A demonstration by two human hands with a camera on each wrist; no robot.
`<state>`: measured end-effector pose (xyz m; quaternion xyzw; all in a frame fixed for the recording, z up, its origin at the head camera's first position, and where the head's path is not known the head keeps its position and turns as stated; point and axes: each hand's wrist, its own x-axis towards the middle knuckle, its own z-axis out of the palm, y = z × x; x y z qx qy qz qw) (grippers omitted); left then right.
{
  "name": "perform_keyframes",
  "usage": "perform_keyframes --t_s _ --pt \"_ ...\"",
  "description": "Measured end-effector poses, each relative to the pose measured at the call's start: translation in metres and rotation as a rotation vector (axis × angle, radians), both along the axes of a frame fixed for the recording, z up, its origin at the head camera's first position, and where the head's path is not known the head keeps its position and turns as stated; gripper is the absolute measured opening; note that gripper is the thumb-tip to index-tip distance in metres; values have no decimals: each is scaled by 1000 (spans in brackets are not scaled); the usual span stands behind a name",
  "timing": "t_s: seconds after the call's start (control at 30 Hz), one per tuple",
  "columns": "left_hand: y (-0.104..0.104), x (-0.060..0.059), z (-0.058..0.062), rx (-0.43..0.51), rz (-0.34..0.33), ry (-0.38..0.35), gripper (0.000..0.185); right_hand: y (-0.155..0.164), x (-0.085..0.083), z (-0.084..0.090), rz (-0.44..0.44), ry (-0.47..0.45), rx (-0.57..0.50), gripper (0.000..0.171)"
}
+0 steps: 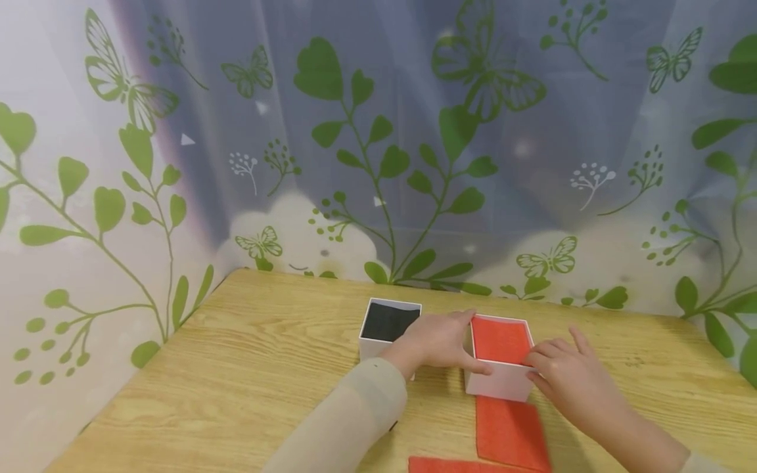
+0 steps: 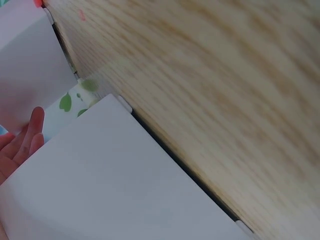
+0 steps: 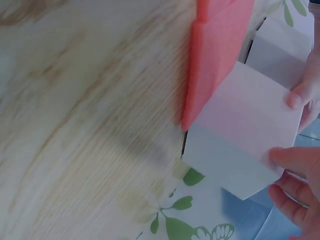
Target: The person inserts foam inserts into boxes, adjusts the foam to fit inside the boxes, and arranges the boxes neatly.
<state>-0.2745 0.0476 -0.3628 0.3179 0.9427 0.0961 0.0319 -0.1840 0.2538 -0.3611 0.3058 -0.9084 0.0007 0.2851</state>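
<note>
Two white open boxes stand side by side on the wooden table (image 1: pixel 236 368): one lined in black (image 1: pixel 388 322) and one lined in red (image 1: pixel 499 340). My left hand (image 1: pixel 452 343) reaches between them and grips the red-lined box's left wall, thumb on its front face. My right hand (image 1: pixel 543 362) holds the same box at its front right corner, fingertips on the rim. In the right wrist view, fingers (image 3: pixel 295 160) curl round a corner of the white box (image 3: pixel 245 135). The left wrist view shows mostly a white box wall (image 2: pixel 115 180) and a few fingertips (image 2: pixel 25 140).
A red felt sheet (image 1: pixel 511 433) lies flat just in front of the red-lined box, and a second one (image 1: pixel 455 465) lies at the table's near edge. A curtain with green leaves and butterflies (image 1: pixel 378 131) hangs close behind and to the left of the table.
</note>
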Motion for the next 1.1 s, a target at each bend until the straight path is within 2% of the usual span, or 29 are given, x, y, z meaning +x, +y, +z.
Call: perform_keyframes --t_s 0.17,0.3,0.43,0.6,0.83,1.1 --pt "0 0 0 3 -3 3 105 -17 0 -1 78 -68 -47 31" --pt "0 -1 -1 6 -5 19 103 -30 -3 -6 140 -87 -112 31" --pt "1 -1 -1 -3 -2 34 100 -34 -6 -8 149 -109 -143 29" --pt "1 -1 -1 -9 0 38 101 -31 -4 -8 147 -131 -120 34" --pt "1 -1 -1 -1 -2 28 104 -23 2 -7 143 -109 -100 46" --pt "0 -1 -1 -3 0 7 106 -13 12 -4 128 -104 -91 49"
